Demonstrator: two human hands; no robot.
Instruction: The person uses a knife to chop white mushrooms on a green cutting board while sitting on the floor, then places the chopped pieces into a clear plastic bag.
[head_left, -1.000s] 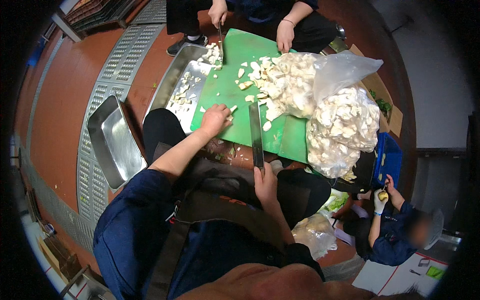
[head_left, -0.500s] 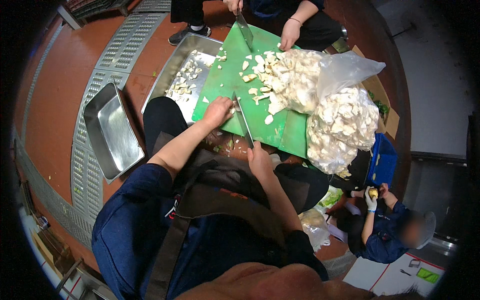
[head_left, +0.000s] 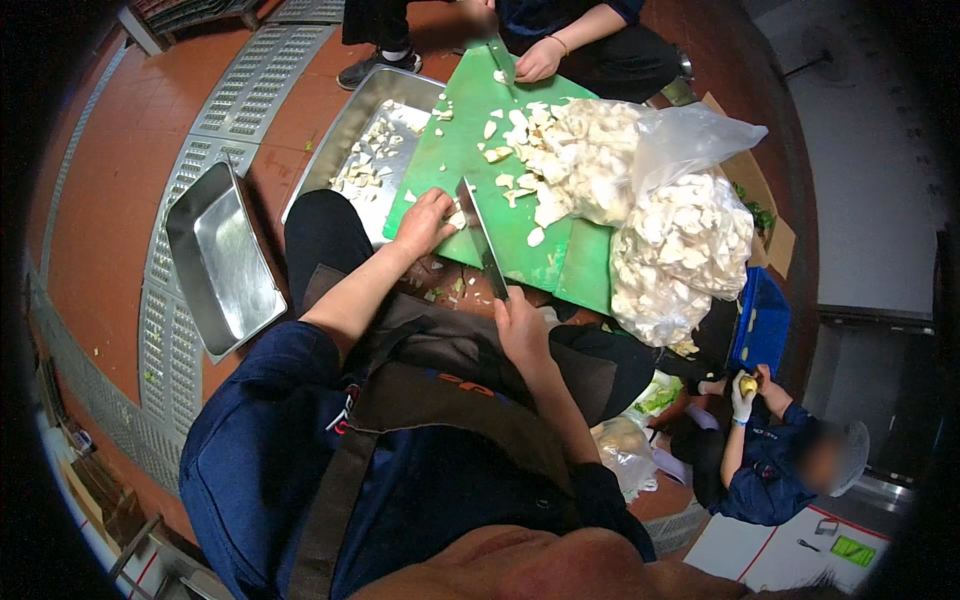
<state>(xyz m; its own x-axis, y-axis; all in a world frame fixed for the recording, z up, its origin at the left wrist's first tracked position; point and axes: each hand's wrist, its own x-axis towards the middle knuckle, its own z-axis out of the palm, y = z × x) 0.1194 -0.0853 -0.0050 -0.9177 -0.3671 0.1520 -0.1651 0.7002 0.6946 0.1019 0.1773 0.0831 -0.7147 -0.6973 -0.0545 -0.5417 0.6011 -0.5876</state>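
Observation:
My right hand (head_left: 522,325) is closed around the handle of a long-bladed kitchen knife (head_left: 482,238). Its blade points away from me over the near part of a green cutting board (head_left: 440,165). Just left of the blade, the fingers of my left hand (head_left: 424,224) pinch a pale vegetable piece (head_left: 457,218) against the board. Loose pale vegetable chunks (head_left: 540,150) spill over the board from a clear plastic bag (head_left: 690,140). A second full bag (head_left: 685,245) rests at its right end. The vegetable's kind is not plain.
A steel tray (head_left: 318,165) with cut pieces sits beside the board's left side. Another steel pan (head_left: 228,260) stands on the tiled floor. Across the board, a co-worker's hand (head_left: 540,60) works beside a knife (head_left: 500,58). Lower right, another person (head_left: 765,450) handles a yellowish piece near a blue crate (head_left: 765,320).
My knife blade has tilted and shifted slightly left, and my left hand has moved a little left with the piece. The co-worker's hand and knife across have drawn together at the far edge.

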